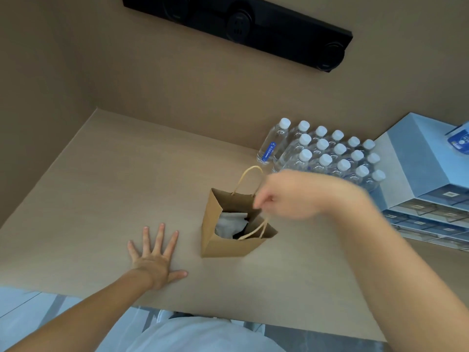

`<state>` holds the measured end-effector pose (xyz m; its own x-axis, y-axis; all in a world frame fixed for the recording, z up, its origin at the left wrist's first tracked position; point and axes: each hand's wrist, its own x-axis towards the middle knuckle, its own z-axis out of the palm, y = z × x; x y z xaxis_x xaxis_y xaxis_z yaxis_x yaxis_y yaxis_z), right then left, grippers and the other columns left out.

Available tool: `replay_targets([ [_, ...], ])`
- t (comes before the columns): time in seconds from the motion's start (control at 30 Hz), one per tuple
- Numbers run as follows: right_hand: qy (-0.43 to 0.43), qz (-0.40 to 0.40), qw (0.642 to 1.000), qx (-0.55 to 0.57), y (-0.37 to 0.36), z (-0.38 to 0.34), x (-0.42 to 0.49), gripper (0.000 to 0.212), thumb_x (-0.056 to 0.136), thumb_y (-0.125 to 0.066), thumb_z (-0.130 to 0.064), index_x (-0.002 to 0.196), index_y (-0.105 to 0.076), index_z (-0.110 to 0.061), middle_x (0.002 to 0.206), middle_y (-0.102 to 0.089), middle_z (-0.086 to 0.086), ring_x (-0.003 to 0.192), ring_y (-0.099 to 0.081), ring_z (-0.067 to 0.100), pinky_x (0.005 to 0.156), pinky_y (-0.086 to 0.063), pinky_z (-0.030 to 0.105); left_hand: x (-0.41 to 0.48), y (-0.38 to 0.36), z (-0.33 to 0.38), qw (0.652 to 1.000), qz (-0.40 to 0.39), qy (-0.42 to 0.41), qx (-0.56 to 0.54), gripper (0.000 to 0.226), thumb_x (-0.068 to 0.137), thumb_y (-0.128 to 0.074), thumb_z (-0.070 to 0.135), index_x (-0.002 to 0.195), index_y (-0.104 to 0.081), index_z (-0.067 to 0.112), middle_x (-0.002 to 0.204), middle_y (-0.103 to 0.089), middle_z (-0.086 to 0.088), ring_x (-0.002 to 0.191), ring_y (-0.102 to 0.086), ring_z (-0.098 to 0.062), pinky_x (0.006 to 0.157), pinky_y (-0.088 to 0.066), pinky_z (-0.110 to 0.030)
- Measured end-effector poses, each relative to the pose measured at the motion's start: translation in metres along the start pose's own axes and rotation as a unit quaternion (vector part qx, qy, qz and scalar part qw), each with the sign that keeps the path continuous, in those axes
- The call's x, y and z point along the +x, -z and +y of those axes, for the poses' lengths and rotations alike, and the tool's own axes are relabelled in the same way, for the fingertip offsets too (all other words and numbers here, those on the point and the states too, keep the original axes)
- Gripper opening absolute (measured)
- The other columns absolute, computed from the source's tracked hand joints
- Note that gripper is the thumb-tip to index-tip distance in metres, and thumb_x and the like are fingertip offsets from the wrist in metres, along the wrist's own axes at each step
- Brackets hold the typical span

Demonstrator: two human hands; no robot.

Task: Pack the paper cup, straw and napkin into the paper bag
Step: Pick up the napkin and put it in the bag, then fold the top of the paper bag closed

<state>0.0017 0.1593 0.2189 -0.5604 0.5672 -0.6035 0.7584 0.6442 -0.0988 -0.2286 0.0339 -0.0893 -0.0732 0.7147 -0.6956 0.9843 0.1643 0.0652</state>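
Observation:
A brown paper bag (223, 246) stands upright and open in the middle of the tan table (101, 179). Inside it lies something white and crumpled, likely the napkin (229, 223), with a dark patch beside it; the cup and straw cannot be made out. My right hand (286, 195) hovers over the bag's right rim, blurred, its fingertips pinched near the top of the near twine handle (253, 231). The far handle (250, 177) stands free. My left hand (154, 255) lies flat on the table to the left of the bag, fingers spread, holding nothing.
A block of several clear water bottles with white caps (330, 156) stands behind and right of the bag. Light blue stacked boxes (418, 174) fill the right edge. A black socket strip (238, 24) is mounted on the back wall. The table's front edge runs below my left wrist.

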Motion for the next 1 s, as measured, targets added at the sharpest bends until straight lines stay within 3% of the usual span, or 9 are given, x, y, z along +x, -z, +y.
replay_targets([
  [0.13, -0.135, 0.012, 0.966, 0.220, -0.024, 0.067, -0.067, 0.035, 0.081, -0.072, -0.038, 0.114, -0.066, -0.026, 0.112, -0.073, -0.009, 0.102, -0.066, 0.004, 0.094, -0.052, 0.026, -0.021, 0.038, 0.005, 0.980, -0.013, -0.088, -0.178, 0.102, 0.079, -0.061, 0.066, 0.152, -0.001, 0.028, 0.163, 0.008, -0.006, 0.148, 0.004, -0.035, 0.118, -0.012, -0.055],
  [0.27, -0.155, -0.026, 0.909, 0.385, -0.107, 0.069, -0.049, 0.072, 0.074, -0.083, -0.021, 0.137, -0.049, -0.028, 0.124, -0.063, -0.007, 0.108, -0.064, 0.010, 0.100, -0.051, 0.035, -0.057, 0.068, 0.024, 0.877, 0.118, -0.251, -0.393, 0.080, 0.068, -0.072, 0.067, 0.136, -0.038, 0.043, 0.141, -0.047, 0.022, 0.130, -0.042, 0.001, 0.106, -0.037, -0.030],
  [0.4, -0.101, 0.098, 0.824, 0.550, -0.165, 0.025, 0.000, 0.061, 0.076, -0.081, -0.011, 0.130, -0.056, -0.026, 0.112, -0.068, 0.001, 0.098, -0.064, 0.013, 0.083, -0.053, 0.030, -0.072, 0.088, 0.060, 0.833, 0.197, -0.319, -0.407, 0.059, 0.073, -0.077, 0.043, 0.123, -0.048, 0.051, 0.122, -0.058, 0.025, 0.114, -0.055, -0.002, 0.098, -0.047, -0.030],
  [0.5, -0.096, 0.238, 0.801, 0.540, -0.180, 0.011, 0.020, 0.039, 0.076, -0.079, -0.006, 0.102, -0.067, -0.032, 0.109, -0.057, 0.004, 0.085, -0.056, 0.015, 0.074, -0.052, 0.027, -0.071, 0.105, 0.061, 0.831, 0.240, -0.320, -0.386, 0.043, 0.076, -0.072, 0.018, 0.109, -0.060, 0.043, 0.113, -0.062, 0.012, 0.107, -0.057, -0.005, 0.096, -0.049, -0.039],
  [0.6, -0.103, 0.367, 0.791, 0.478, -0.187, 0.012, 0.021, 0.030, 0.073, -0.082, -0.008, 0.081, -0.073, -0.036, 0.122, -0.049, -0.005, 0.101, -0.050, 0.012, 0.077, -0.046, 0.016, -0.071, 0.114, 0.050, 0.832, 0.302, -0.307, -0.350, 0.030, 0.076, -0.077, 0.010, 0.087, -0.070, 0.037, 0.123, -0.054, 0.006, 0.117, -0.049, 0.000, 0.099, -0.040, -0.023],
  [0.67, -0.105, 0.419, 0.766, 0.477, -0.190, 0.010, 0.024, 0.034, 0.071, -0.081, -0.003, 0.071, -0.069, -0.034, 0.119, -0.060, -0.005, 0.102, -0.056, 0.013, 0.081, -0.051, 0.023, -0.072, 0.116, 0.051, 0.822, 0.301, -0.299, -0.379, 0.032, 0.075, -0.080, 0.001, 0.081, -0.067, 0.030, 0.125, -0.059, 0.004, 0.117, -0.054, -0.004, 0.101, -0.041, -0.027],
  [0.83, -0.133, 0.449, 0.606, 0.643, -0.195, 0.009, 0.040, 0.053, 0.068, -0.049, 0.031, 0.064, -0.052, -0.022, 0.066, -0.074, -0.002, 0.073, -0.069, 0.011, 0.075, -0.050, 0.032, -0.066, 0.115, 0.062, 0.775, 0.325, -0.260, -0.475, 0.049, 0.071, -0.064, -0.027, 0.075, -0.059, 0.022, 0.070, -0.071, 0.000, 0.080, -0.069, -0.013, 0.081, -0.052, -0.021],
  [0.9, -0.128, 0.455, 0.612, 0.634, -0.197, 0.008, 0.042, 0.056, 0.065, -0.041, 0.035, 0.059, -0.065, -0.015, 0.073, -0.070, 0.002, 0.077, -0.066, 0.008, 0.078, -0.046, 0.033, -0.067, 0.113, 0.066, 0.783, 0.391, -0.298, -0.381, 0.039, 0.075, -0.067, -0.016, 0.069, -0.074, 0.023, 0.074, -0.068, -0.001, 0.077, -0.062, -0.015, 0.073, -0.048, -0.022],
  [1.0, -0.125, 0.426, 0.717, 0.537, -0.200, 0.008, 0.044, 0.055, 0.076, -0.044, 0.027, 0.063, -0.077, -0.014, 0.104, -0.066, -0.003, 0.103, -0.054, 0.010, 0.091, -0.041, 0.024, -0.064, 0.108, 0.065, 0.818, 0.400, -0.332, -0.246, 0.031, 0.076, -0.061, -0.006, 0.070, -0.079, 0.018, 0.099, -0.070, -0.010, 0.089, -0.060, -0.024, 0.079, -0.048, -0.027],
])
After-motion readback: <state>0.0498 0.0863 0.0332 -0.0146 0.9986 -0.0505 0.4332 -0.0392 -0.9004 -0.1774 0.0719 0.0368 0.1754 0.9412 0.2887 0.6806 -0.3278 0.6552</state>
